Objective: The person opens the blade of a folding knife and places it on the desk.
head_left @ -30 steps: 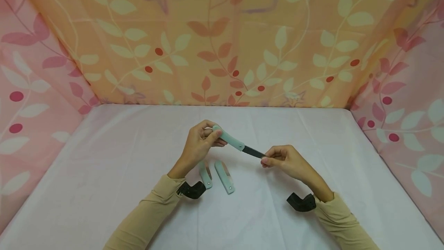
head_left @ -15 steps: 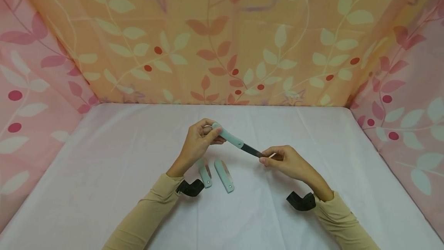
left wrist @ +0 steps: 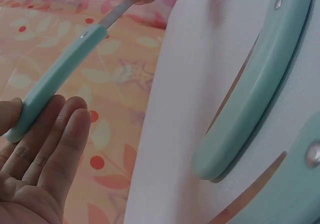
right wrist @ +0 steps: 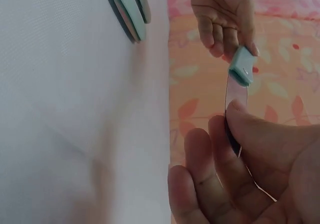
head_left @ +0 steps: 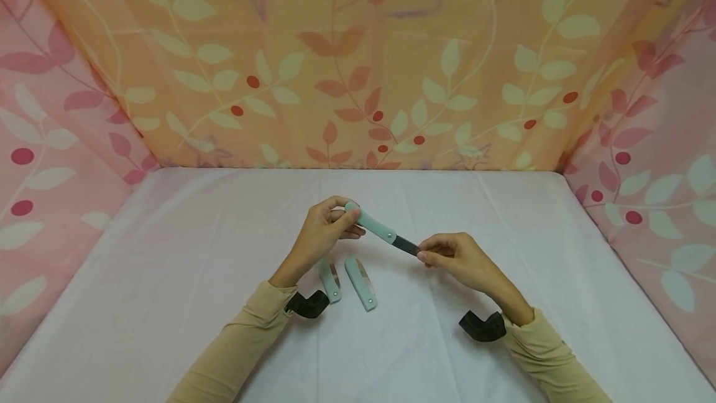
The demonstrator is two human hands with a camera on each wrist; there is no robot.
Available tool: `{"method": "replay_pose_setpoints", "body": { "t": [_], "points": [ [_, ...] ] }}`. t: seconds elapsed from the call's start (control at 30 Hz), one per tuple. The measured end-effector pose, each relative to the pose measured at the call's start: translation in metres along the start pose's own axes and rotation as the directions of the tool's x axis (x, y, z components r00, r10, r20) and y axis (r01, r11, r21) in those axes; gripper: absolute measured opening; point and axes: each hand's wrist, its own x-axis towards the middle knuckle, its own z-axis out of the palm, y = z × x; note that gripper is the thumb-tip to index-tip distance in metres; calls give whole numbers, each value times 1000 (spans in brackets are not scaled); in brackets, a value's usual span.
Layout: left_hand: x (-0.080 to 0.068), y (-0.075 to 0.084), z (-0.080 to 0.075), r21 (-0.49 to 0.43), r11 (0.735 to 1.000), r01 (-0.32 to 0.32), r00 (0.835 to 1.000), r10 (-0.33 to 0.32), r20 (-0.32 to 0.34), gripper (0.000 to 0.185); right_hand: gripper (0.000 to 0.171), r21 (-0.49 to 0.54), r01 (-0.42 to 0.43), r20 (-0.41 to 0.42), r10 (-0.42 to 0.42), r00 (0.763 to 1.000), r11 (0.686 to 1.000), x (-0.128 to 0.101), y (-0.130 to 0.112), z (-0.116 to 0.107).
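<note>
A folding knife (head_left: 377, 227) with a mint-green handle is held up above the table, its dark blade (head_left: 405, 245) swung out. My left hand (head_left: 320, 232) pinches the handle's far end between thumb and fingers. My right hand (head_left: 461, 261) pinches the blade between thumb and forefinger, which hide its tip in the head view. In the right wrist view the blade (right wrist: 236, 91) passes under the thumb. Two more mint-green knives, folded, lie on the table near my left wrist: one (head_left: 361, 285) in full view, the other (head_left: 331, 283) partly hidden by the left hand.
A white cloth (head_left: 419, 341) covers the table. Patterned curtains, orange at the back (head_left: 414, 67) and pink at both sides, enclose it. Black wrist cameras are strapped on the left wrist (head_left: 309, 305) and the right wrist (head_left: 482, 326).
The right fingers have shifted slightly along the blade towards the handle, so less blade shows between them and the handle. The left hand keeps its grip; the folded knives have not moved.
</note>
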Motion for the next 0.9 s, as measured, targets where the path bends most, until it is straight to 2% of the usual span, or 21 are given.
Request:
{"method": "replay_pose_setpoints", "body": {
  "t": [0.4, 0.67, 0.8, 0.9],
  "points": [
    [1, -3, -1, 45, 998, 43, 999, -44, 8, 25, 18, -36, 13, -34, -14, 999, 999, 0, 2, 2],
    [2, -6, -3, 105, 993, 62, 997, -67, 45, 33, 17, -71, -12, -58, 7, 998, 997, 2, 8, 0],
    [5, -8, -3, 184, 980, 75, 996, -84, 37, 33, 17, -86, -24, -72, 18, 997, 996, 4, 10, 0],
    [9, -8, -4, 302, 951, 62, 997, -74, 28, 30, 16, -105, -36, -83, 27, 996, 994, 5, 12, -1]
  ]
}}
